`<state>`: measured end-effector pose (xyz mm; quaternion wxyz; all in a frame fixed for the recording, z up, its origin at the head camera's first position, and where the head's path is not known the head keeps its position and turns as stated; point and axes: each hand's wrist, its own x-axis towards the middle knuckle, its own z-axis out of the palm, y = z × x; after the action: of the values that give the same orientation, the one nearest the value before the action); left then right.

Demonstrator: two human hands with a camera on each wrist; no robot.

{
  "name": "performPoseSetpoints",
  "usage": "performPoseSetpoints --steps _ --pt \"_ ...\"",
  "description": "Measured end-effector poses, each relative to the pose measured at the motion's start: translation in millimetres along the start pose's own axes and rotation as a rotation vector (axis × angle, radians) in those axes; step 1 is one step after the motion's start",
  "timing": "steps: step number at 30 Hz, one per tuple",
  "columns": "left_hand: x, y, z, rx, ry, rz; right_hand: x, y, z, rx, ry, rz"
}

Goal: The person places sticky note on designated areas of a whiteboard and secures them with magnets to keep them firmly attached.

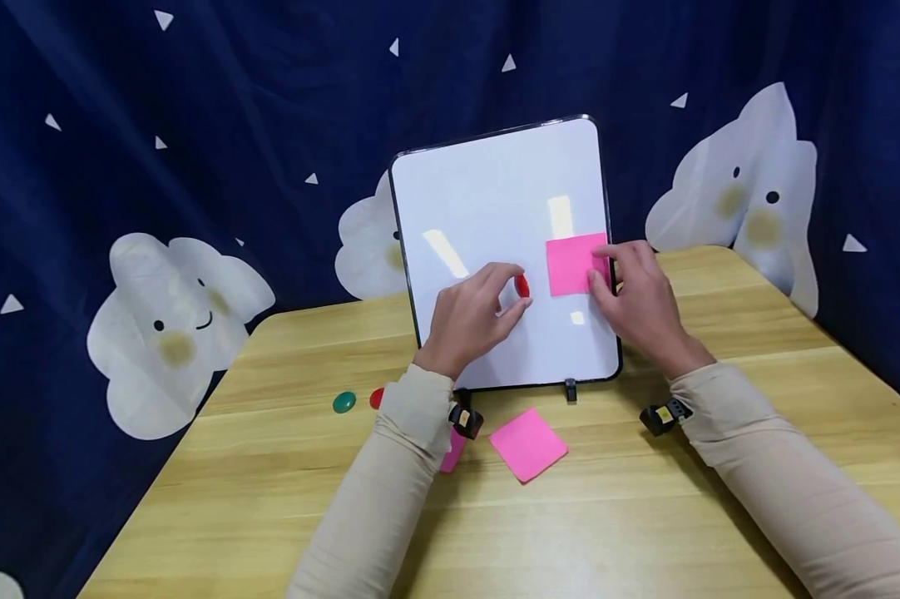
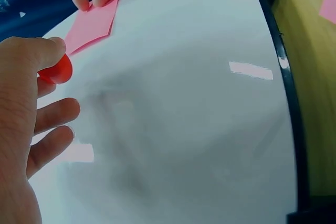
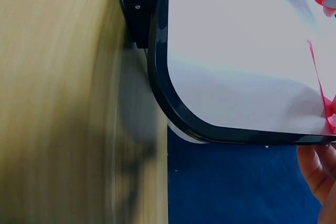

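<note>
A whiteboard (image 1: 487,200) with a black frame stands upright on the table. My left hand (image 1: 472,314) pinches a round red magnet (image 1: 522,285) between thumb and forefinger in front of it; a greyish back shows on the magnet (image 3: 329,2) in the right wrist view. At the board's right edge, my right hand (image 1: 637,295) pinches the side of a pink sticky note (image 1: 570,266). In the left wrist view that note (image 2: 94,24) lies along the board, with the right fingers at its far edge. Whether the note sticks to the board I cannot tell.
Another pink sticky note (image 1: 528,445) lies on the table before the board. A further one (image 1: 452,449) is partly hidden by the left wrist. A green magnet (image 1: 343,402) and a red magnet (image 1: 377,398) lie to the left. Black feet (image 1: 571,390) support the board; a dark blue curtain (image 1: 270,100) hangs behind.
</note>
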<state>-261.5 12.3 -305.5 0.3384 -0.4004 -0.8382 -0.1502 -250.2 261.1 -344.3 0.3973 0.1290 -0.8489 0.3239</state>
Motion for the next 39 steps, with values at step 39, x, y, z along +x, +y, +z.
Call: performPoseSetpoints --steps 39 --pt "47.7 21.3 11.6 -0.059 0.047 -0.109 0.4 -1 -1 -0.016 -0.023 -0.019"
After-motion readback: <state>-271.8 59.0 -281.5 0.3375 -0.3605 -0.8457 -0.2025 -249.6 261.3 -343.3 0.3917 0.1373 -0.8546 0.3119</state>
